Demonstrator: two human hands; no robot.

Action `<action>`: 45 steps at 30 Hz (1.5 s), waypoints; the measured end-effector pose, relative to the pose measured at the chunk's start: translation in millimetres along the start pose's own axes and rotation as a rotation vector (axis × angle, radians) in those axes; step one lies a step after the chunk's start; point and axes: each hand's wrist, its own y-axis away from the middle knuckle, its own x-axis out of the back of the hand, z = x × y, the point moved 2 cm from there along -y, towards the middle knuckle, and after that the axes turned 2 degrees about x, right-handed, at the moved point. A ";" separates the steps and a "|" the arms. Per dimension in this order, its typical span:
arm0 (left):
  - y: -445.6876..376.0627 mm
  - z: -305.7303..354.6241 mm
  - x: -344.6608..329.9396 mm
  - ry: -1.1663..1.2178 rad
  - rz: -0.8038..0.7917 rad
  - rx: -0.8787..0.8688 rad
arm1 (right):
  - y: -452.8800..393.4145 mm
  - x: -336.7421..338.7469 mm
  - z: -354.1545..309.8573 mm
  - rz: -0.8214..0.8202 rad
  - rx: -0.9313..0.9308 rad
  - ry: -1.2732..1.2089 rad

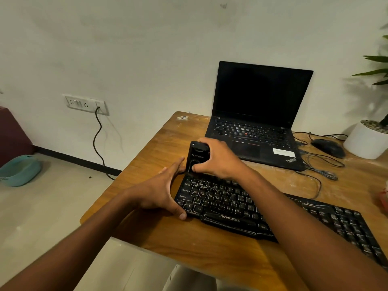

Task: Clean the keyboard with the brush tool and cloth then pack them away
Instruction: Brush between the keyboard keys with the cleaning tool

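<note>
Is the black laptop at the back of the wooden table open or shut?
Open: the black laptop has its lid raised, showing a dark screen and its keys.

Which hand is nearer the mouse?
Right. The right hand grips the brush tool at the keyboard's far left corner, closer to the mouse beside the laptop. The left hand rests on the keyboard's left end, farther away.

Wooden table (159, 139), scuffed pale at the far edge, bearing a black keyboard (273, 215), open laptop (256, 131), black mouse (328, 147), loose cables (323, 166) and white plant pot (365, 141).
</note>
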 end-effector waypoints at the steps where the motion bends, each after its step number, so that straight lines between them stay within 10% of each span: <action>1: 0.0 0.6 0.2 -0.002 -0.007 0.002 | 1.5 2.1 2.1 -0.021 -0.014 0.022; 32: -1.4 0.0 -0.2 -0.016 -0.011 0.012 | 17.0 42.7 15.4 -0.103 -0.063 0.194; 45: -0.3 0.3 -0.5 0.003 0.019 -0.023 | 14.9 -0.1 -19.4 0.040 0.058 -0.093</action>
